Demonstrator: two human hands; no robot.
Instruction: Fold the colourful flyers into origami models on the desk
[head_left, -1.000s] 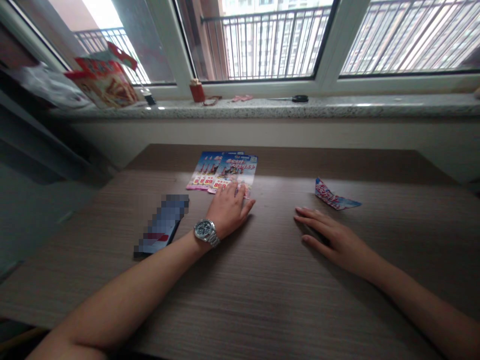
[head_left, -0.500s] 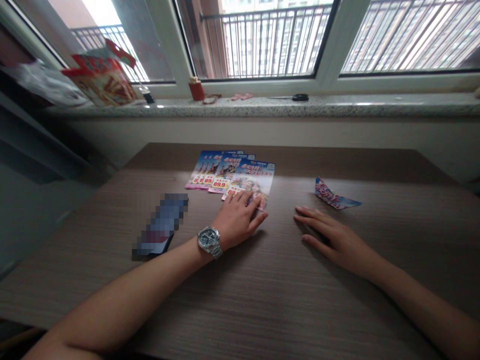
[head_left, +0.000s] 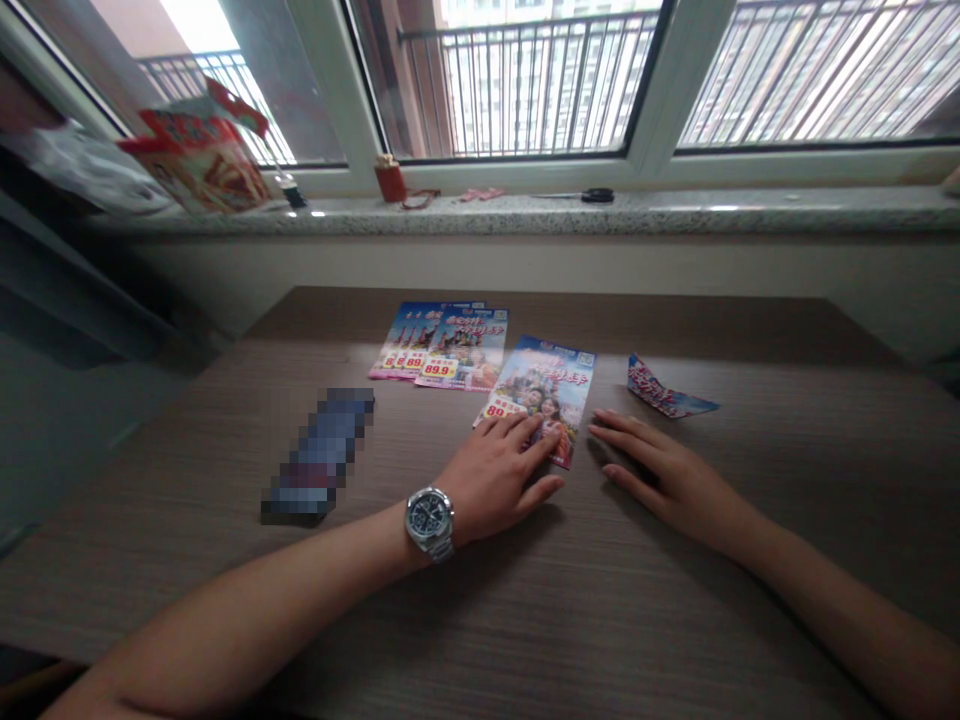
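My left hand, with a steel watch on its wrist, lies with outspread fingers on the lower edge of a printed flyer. Nothing is gripped; the fingertips just press on the paper and cover part of it. Behind and to the left, several more flyers overlap in a fanned row. My right hand rests on the table, fingers stretched out, close to the flyer's right side. Beyond it sits a folded paper boat made of similar printed paper.
A phone, its screen blurred out, lies left of my left forearm on the wooden table. Along the stone windowsill are scissors, a red container, small pink items and a red food bag.
My left hand has slid the front flyer right and towards me, off the fanned row. More of the flyer beneath it now shows. The right hand has hardly moved.
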